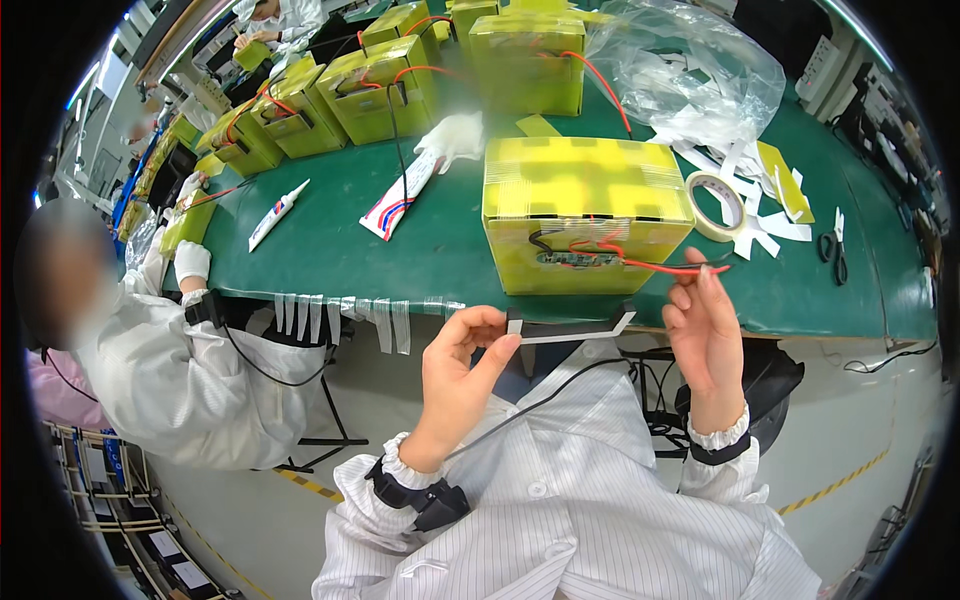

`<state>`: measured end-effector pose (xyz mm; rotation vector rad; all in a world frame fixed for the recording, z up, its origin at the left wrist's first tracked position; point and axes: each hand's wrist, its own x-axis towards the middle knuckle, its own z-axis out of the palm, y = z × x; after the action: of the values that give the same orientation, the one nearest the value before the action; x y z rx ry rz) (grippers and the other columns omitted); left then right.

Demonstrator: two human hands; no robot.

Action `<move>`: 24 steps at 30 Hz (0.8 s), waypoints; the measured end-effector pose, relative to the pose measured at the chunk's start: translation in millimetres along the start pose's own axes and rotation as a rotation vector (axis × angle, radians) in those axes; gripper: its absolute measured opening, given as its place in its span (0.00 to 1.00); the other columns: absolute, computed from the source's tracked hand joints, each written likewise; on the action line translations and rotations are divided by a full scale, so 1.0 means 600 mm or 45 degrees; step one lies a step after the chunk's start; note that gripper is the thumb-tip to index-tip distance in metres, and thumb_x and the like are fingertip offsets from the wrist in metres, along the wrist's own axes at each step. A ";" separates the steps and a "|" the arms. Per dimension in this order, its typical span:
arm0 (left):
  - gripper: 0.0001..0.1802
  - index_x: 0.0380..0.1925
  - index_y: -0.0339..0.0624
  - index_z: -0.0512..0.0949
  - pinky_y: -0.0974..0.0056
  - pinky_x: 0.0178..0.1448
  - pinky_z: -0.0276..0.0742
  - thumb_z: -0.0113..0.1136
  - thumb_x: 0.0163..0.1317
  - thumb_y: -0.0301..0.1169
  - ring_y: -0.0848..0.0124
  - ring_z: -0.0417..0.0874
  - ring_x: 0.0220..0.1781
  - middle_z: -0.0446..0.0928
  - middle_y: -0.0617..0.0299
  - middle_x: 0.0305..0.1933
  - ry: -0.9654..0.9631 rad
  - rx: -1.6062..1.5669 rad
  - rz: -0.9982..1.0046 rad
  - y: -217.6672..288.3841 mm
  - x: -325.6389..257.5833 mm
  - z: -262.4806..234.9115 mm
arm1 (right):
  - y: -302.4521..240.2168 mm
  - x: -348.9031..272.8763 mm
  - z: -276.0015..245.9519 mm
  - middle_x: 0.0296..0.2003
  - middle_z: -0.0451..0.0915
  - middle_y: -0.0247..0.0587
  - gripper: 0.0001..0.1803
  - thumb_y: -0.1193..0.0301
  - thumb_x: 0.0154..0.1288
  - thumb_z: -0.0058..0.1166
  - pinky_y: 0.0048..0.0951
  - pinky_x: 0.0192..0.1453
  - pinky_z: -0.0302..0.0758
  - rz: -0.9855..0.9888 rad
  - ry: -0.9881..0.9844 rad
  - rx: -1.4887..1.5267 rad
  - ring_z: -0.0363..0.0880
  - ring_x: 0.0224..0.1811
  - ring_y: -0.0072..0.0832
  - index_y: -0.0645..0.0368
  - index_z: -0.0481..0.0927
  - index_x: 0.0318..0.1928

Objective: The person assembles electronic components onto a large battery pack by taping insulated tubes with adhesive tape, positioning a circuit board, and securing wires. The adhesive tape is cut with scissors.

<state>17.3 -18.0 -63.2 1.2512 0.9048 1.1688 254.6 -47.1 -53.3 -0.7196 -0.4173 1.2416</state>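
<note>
A thin strip of dark tape with pale ends is being held level in front of the person's chest, just below the near edge of the tabletop. Its left end is being pinched in the grip of the left hand, thumb and forefinger pressed together on it. Its right end is lying beside the right hand, whose fingers are being held raised and loosely apart; whether that end is actually being gripped cannot be told.

Just above the strip, a yellow wrapped block is sitting at the tabletop's near edge, with a small circuit board and red and black wires being shown on its front face. A roll of pale tape is lying to its right, near cut white backing scraps, scissors and a crumpled clear plastic bag. Short strips of clear tape are hanging from the tabletop's edge to the left. Further yellow blocks, two tubes and a white glove are lying beyond, and a co-worker in a white coat is sitting at the left.
</note>
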 end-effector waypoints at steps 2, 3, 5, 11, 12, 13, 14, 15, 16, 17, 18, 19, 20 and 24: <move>0.11 0.37 0.32 0.71 0.74 0.44 0.69 0.59 0.54 0.22 0.77 0.73 0.37 0.72 0.64 0.36 -0.001 0.001 0.013 0.003 0.001 0.004 | -0.001 -0.004 0.003 0.33 0.72 0.32 0.14 0.72 0.63 0.49 0.19 0.30 0.64 -0.091 -0.048 -0.051 0.65 0.28 0.16 0.64 0.70 0.47; 0.11 0.37 0.32 0.71 0.74 0.43 0.69 0.59 0.53 0.21 0.77 0.73 0.36 0.71 0.63 0.37 -0.005 0.000 0.023 0.003 0.003 0.007 | -0.004 -0.014 0.009 0.30 0.73 0.33 0.12 0.75 0.61 0.51 0.20 0.29 0.65 -0.267 -0.087 -0.365 0.67 0.27 0.17 0.65 0.71 0.45; 0.11 0.36 0.33 0.72 0.74 0.43 0.68 0.59 0.53 0.21 0.77 0.72 0.36 0.70 0.63 0.37 -0.016 0.008 0.084 0.002 0.009 0.014 | -0.011 -0.023 0.034 0.26 0.75 0.35 0.08 0.81 0.55 0.55 0.19 0.27 0.67 -0.551 -0.106 -0.783 0.71 0.25 0.19 0.67 0.76 0.37; 0.11 0.35 0.35 0.73 0.73 0.43 0.67 0.60 0.50 0.21 0.76 0.69 0.35 0.65 0.61 0.41 -0.017 0.323 0.357 -0.003 0.017 0.013 | -0.069 0.017 0.096 0.26 0.76 0.38 0.06 0.82 0.52 0.56 0.19 0.28 0.68 -0.890 -0.398 -1.510 0.72 0.28 0.20 0.64 0.78 0.32; 0.11 0.36 0.35 0.72 0.73 0.44 0.66 0.59 0.51 0.20 0.76 0.68 0.37 0.63 0.60 0.43 -0.030 0.334 0.356 -0.003 0.017 0.013 | -0.076 0.018 0.102 0.26 0.76 0.38 0.06 0.83 0.51 0.55 0.19 0.29 0.68 -0.883 -0.439 -1.617 0.73 0.29 0.20 0.64 0.78 0.32; 0.11 0.36 0.35 0.72 0.73 0.44 0.66 0.59 0.51 0.20 0.76 0.68 0.37 0.63 0.60 0.43 -0.029 0.325 0.356 -0.003 0.017 0.013 | -0.077 0.020 0.098 0.27 0.76 0.39 0.06 0.84 0.51 0.55 0.19 0.30 0.69 -0.871 -0.455 -1.545 0.73 0.29 0.22 0.65 0.77 0.32; 0.11 0.35 0.35 0.72 0.73 0.44 0.66 0.60 0.51 0.20 0.76 0.68 0.37 0.64 0.60 0.43 -0.032 0.313 0.347 -0.004 0.016 0.013 | -0.079 0.016 0.097 0.27 0.76 0.39 0.06 0.84 0.51 0.55 0.19 0.30 0.69 -0.871 -0.456 -1.553 0.73 0.29 0.22 0.65 0.77 0.32; 0.11 0.35 0.34 0.72 0.73 0.44 0.66 0.60 0.51 0.21 0.76 0.68 0.38 0.64 0.61 0.42 -0.027 0.304 0.337 -0.007 0.014 0.014 | -0.079 0.008 0.091 0.28 0.76 0.39 0.06 0.84 0.51 0.55 0.19 0.31 0.69 -0.858 -0.369 -1.580 0.73 0.29 0.22 0.66 0.77 0.32; 0.11 0.35 0.34 0.72 0.73 0.44 0.66 0.60 0.51 0.21 0.76 0.68 0.38 0.64 0.61 0.42 -0.018 0.298 0.335 -0.010 0.013 0.013 | -0.079 0.000 0.086 0.29 0.76 0.39 0.06 0.84 0.50 0.55 0.20 0.31 0.70 -0.845 -0.282 -1.607 0.73 0.29 0.23 0.66 0.76 0.32; 0.11 0.35 0.34 0.72 0.73 0.44 0.67 0.60 0.51 0.21 0.76 0.68 0.38 0.65 0.61 0.41 -0.023 0.307 0.336 -0.014 0.012 0.011 | -0.071 -0.002 0.072 0.30 0.76 0.40 0.08 0.84 0.50 0.55 0.20 0.32 0.70 -0.797 -0.291 -1.487 0.73 0.29 0.23 0.67 0.76 0.33; 0.11 0.35 0.34 0.72 0.72 0.45 0.67 0.60 0.51 0.21 0.75 0.69 0.38 0.65 0.61 0.41 -0.037 0.315 0.336 -0.017 0.011 0.011 | -0.065 -0.004 0.062 0.30 0.76 0.40 0.08 0.84 0.50 0.55 0.20 0.32 0.70 -0.794 -0.290 -1.493 0.73 0.29 0.23 0.67 0.76 0.33; 0.11 0.35 0.34 0.72 0.72 0.45 0.67 0.60 0.51 0.21 0.75 0.69 0.38 0.65 0.61 0.41 -0.038 0.310 0.333 -0.018 0.011 0.012 | -0.060 -0.005 0.053 0.30 0.76 0.41 0.08 0.84 0.50 0.56 0.21 0.33 0.70 -0.792 -0.288 -1.543 0.74 0.29 0.24 0.67 0.76 0.33; 0.11 0.34 0.35 0.73 0.72 0.42 0.67 0.61 0.50 0.23 0.74 0.69 0.36 0.67 0.61 0.39 0.000 0.288 0.344 -0.019 0.010 0.013 | -0.057 -0.006 0.047 0.30 0.76 0.41 0.09 0.83 0.49 0.56 0.21 0.34 0.70 -0.790 -0.285 -1.594 0.74 0.30 0.25 0.66 0.76 0.34; 0.11 0.33 0.35 0.74 0.71 0.39 0.68 0.62 0.49 0.25 0.73 0.70 0.33 0.70 0.60 0.37 0.063 0.267 0.357 -0.021 0.006 0.008 | -0.044 -0.013 0.061 0.29 0.76 0.43 0.10 0.83 0.49 0.56 0.22 0.35 0.70 -0.916 -0.309 -1.704 0.74 0.30 0.28 0.65 0.77 0.35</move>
<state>24.4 -14.8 -74.9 1.5633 0.9274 1.3550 247.1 -48.5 -8.5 -1.3477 -1.6137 0.2137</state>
